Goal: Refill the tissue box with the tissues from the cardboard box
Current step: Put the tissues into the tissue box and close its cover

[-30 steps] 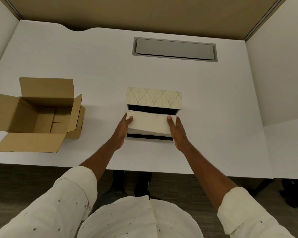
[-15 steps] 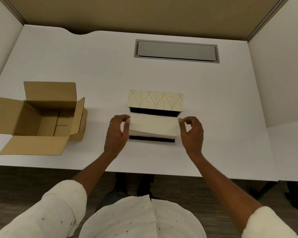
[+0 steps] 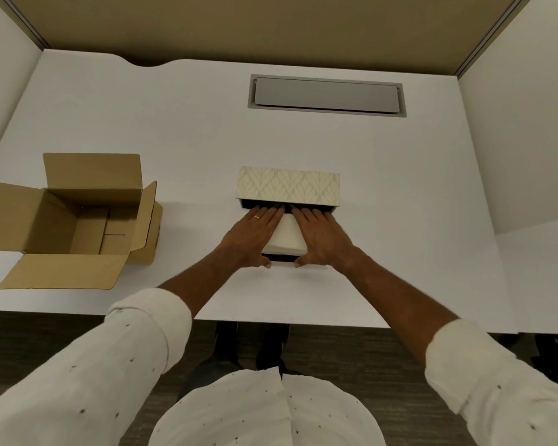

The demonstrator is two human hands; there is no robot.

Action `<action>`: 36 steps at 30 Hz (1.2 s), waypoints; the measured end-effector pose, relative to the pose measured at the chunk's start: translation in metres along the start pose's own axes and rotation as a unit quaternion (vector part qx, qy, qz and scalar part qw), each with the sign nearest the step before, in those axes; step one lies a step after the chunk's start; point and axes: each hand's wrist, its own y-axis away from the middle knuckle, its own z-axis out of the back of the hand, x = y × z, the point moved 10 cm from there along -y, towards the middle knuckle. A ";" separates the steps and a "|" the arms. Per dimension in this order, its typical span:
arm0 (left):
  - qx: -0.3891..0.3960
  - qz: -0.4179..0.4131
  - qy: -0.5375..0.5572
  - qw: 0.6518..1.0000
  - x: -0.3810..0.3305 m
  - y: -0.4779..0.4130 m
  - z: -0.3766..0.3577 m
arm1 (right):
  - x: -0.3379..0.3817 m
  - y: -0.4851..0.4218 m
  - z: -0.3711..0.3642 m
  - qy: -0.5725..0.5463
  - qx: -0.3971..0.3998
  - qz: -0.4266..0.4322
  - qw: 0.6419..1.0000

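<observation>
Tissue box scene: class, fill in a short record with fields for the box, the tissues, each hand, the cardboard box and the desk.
tissue box: open, patterned lid upright at the far side
tissues: white stack lying in the box, partly covered by the hands
left hand: flat on the stack, fingers spread, ring on one
right hand: flat on the stack, fingers pointing to the lid
cardboard box: left of the tissue box, flaps open, no tissues seen inside
desk: white, grey hatch at the far side

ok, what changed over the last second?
Both hands let go of the tissue stack's ends. The left hand and right hand now lie flat on top, pressing it into the tissue box. Cardboard box and tissue box haven't moved.
</observation>
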 end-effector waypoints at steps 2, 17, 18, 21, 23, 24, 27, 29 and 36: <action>0.003 0.011 -0.055 0.998 0.004 -0.007 0.003 | -0.009 -0.003 -0.004 0.021 0.028 -0.020 0.999; 0.039 0.051 0.026 0.998 0.025 -0.011 0.003 | -0.017 -0.003 -0.006 0.029 0.027 -0.039 0.998; 0.040 0.052 0.024 0.998 0.027 -0.010 0.003 | -0.018 -0.003 -0.007 0.025 0.029 -0.044 0.998; 0.042 0.053 0.014 0.998 0.030 -0.007 0.003 | -0.024 0.000 -0.009 0.023 0.050 -0.061 0.997; 0.042 0.055 0.016 0.997 0.030 -0.005 0.003 | -0.027 0.003 -0.010 0.022 0.054 -0.071 0.996; 0.041 0.056 0.018 0.997 0.030 -0.004 0.003 | -0.027 0.004 -0.010 0.019 0.052 -0.075 0.996; 0.045 0.064 0.021 0.997 0.030 -0.003 0.002 | -0.026 0.006 -0.010 0.013 0.042 -0.078 0.996; 0.051 0.068 0.024 0.996 0.030 -0.003 0.001 | -0.027 0.006 -0.011 0.013 0.039 -0.079 0.996; 0.051 0.070 0.032 0.996 0.031 -0.004 -0.002 | -0.027 0.007 -0.010 0.007 0.025 -0.070 0.997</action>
